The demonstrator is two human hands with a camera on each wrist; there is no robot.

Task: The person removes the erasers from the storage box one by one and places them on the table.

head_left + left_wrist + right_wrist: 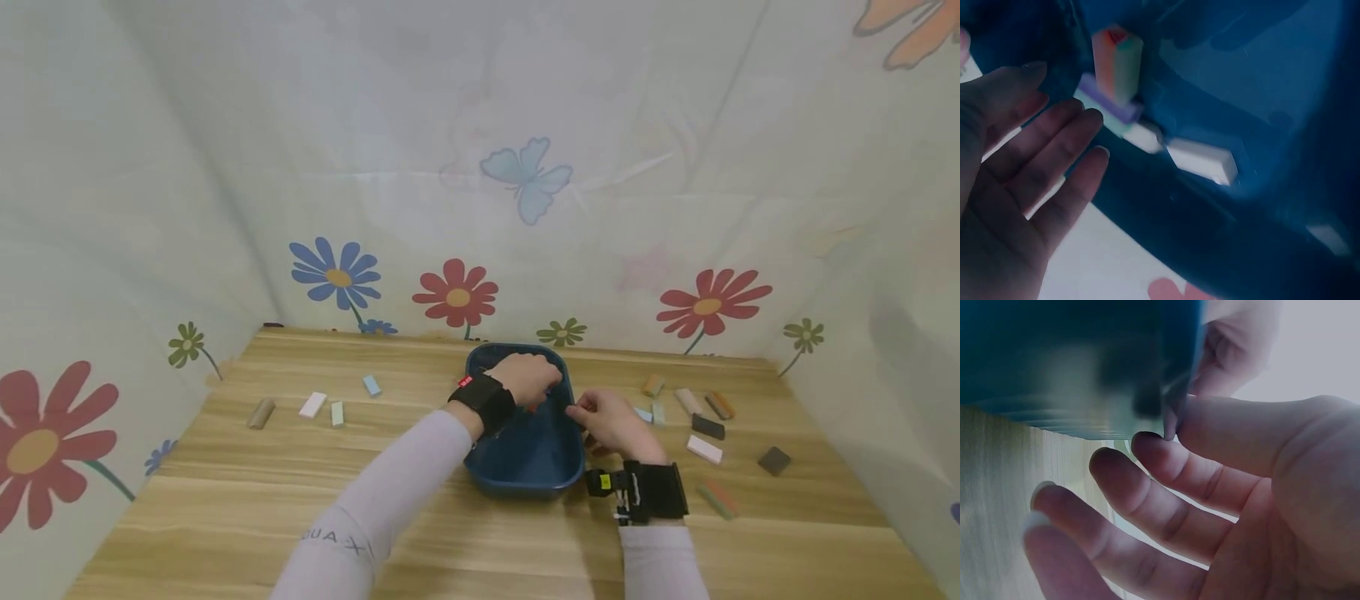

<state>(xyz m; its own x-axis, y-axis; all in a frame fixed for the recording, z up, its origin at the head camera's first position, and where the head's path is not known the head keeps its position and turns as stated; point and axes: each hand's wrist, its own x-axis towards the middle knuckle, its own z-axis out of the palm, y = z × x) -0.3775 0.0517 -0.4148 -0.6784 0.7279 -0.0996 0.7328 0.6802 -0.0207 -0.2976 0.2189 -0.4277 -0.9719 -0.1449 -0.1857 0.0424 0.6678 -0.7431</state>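
A dark blue plastic bin [525,457] stands on the wooden table in front of me. My left hand [525,379] reaches over its far part. In the left wrist view the fingers are loosely bent and hold nothing, beside small blocks inside the bin: an orange-and-green block [1117,67], a purple-and-green block [1107,103] and a white block [1202,160]. Another pale block [1329,239] lies farther off. My right hand [618,425] pinches the bin's right rim [1180,381] between thumb and index finger, its other fingers spread outside the wall.
Left of the bin lie a tan block [260,413], a white block [312,405], a pale green block [337,414] and a light blue block [372,385]. Several more are scattered on the right, including a dark block [774,460]. A flower-printed curtain [390,208] hangs behind the table [247,500].
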